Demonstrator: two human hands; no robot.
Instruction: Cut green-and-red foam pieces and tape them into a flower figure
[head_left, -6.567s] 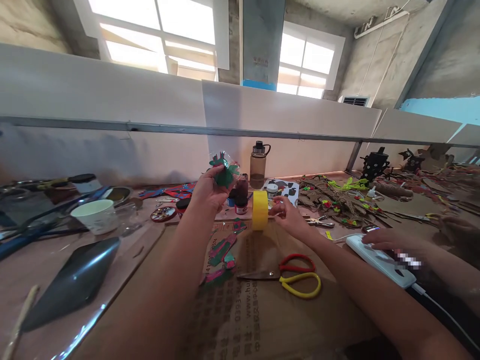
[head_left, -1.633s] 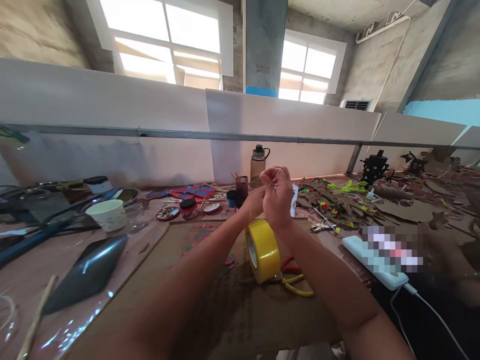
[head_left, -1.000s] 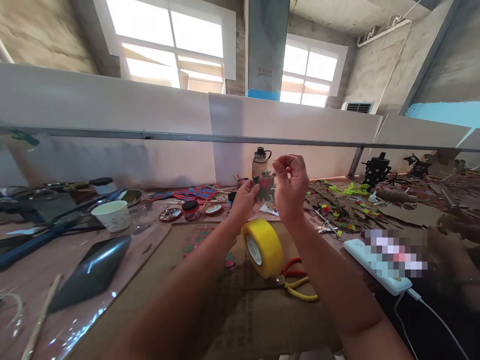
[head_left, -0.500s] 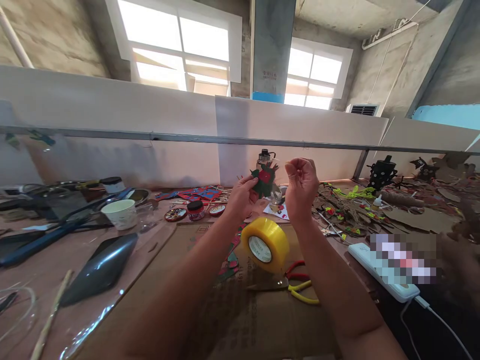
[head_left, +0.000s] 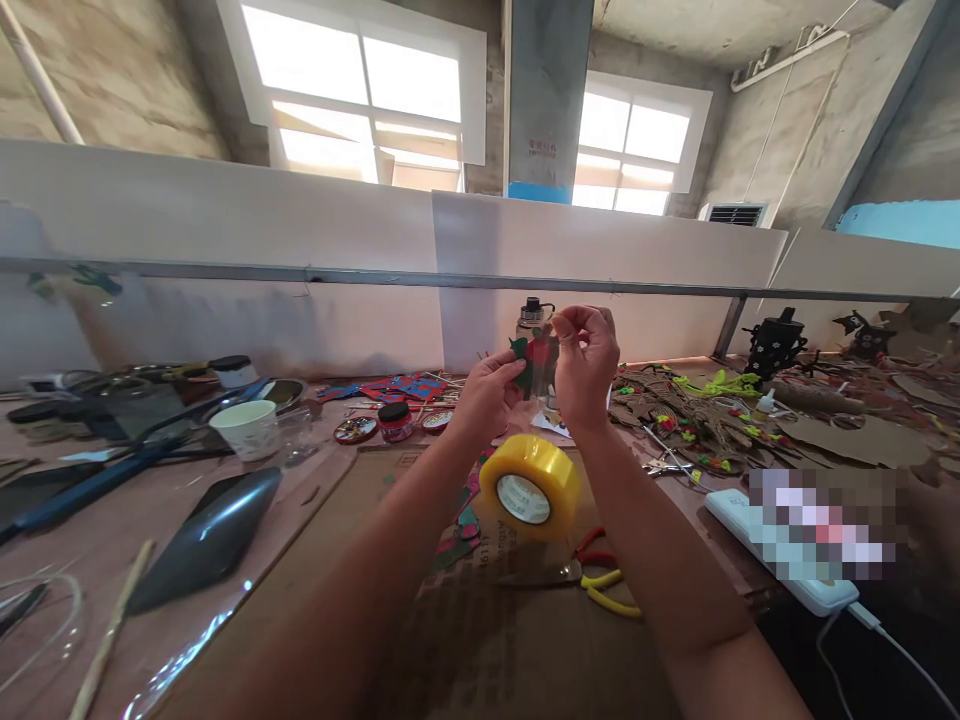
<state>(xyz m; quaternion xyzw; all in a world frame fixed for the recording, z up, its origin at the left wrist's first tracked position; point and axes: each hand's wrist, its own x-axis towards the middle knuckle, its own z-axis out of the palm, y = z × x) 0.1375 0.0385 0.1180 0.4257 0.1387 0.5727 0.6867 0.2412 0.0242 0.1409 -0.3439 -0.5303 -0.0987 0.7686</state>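
Held up over the table, a green and red flower-shaped cut-out [head_left: 522, 366] is pinched between the thumb and fingers of my left hand [head_left: 484, 397]. Close to its right side, my right hand [head_left: 589, 365] has thumb and fingertips pressed together. What looks like a strip of clear tape [head_left: 550, 362] hangs from that pinch, across the cut-out; its exact outline is hard to see. Below my hands a roll of yellowish packing tape [head_left: 556, 487] stands on the cardboard [head_left: 330, 600]. Scissors with red and yellow handles [head_left: 611, 590] lie beside it, partly behind my right forearm.
More coloured cut-outs [head_left: 459, 535] lie left of the tape roll. A bottle [head_left: 531, 313] stands behind my hands. A paper cup [head_left: 246, 430] and a dark glossy panel [head_left: 210, 540] are at left. A white power strip [head_left: 780, 550] and twig-like craft pieces [head_left: 675, 405] are at right.
My right hand has moved left and slightly up, bringing its pinch close to the cut-out. My left hand keeps hold of the cut-out, and the view has shifted slightly.
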